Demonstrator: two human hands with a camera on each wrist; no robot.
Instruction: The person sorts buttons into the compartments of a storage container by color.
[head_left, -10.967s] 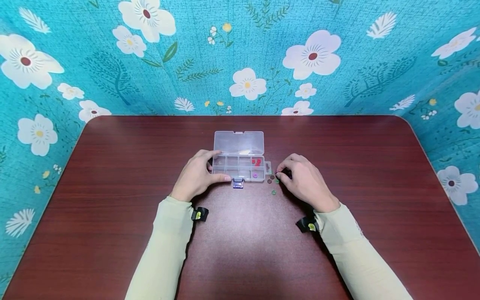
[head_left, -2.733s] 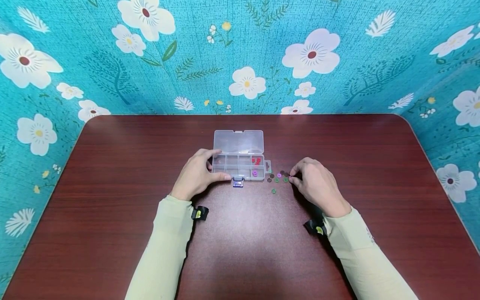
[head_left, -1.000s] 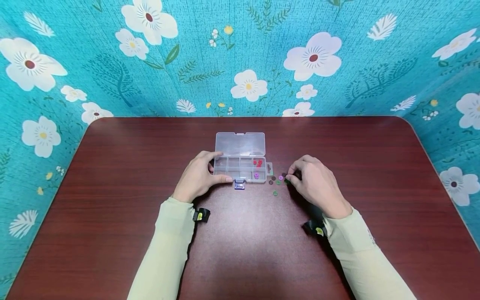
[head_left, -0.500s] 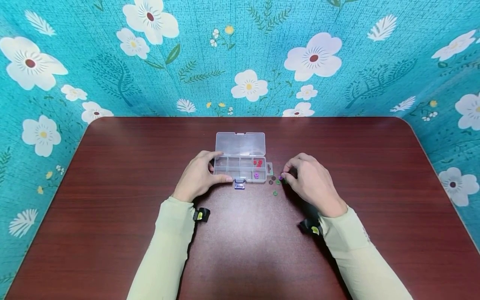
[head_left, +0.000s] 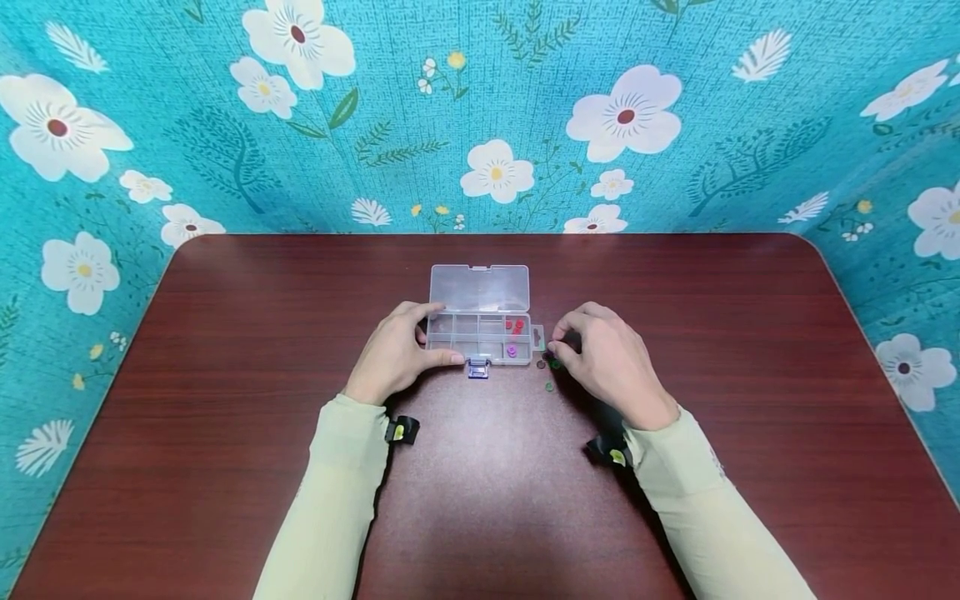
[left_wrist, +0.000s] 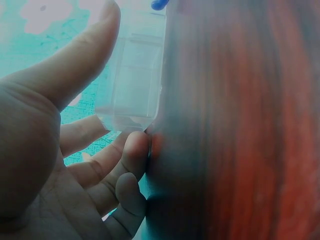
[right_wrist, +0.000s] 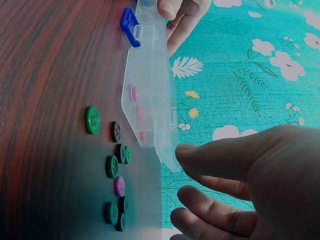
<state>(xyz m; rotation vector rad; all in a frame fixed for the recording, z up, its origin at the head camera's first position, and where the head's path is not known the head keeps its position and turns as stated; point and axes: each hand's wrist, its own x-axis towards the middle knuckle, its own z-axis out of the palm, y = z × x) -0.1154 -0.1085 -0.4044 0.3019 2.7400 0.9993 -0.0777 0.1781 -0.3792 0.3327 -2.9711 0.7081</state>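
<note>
Here, the left hand [head_left: 393, 346] grips the clear box [head_left: 480, 312], which lies between the hands; the right hand [head_left: 606, 358] has thumb and forefinger narrow beside the loose buttons [right_wrist: 112, 167], whether holding one I cannot tell; a light pinch by the rim seems best.

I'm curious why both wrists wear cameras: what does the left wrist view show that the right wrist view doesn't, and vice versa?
Only the left wrist view: the palm side of the left grip, close to one end of the clear box.

Only the right wrist view: the right grip, the loose green buttons, dark buttons and pink button on the table, and pinkish buttons seen through the box wall.

Both: the clear box, its blue latch (just a tip in the left), part of the left grip, table and floral cloth.
</note>
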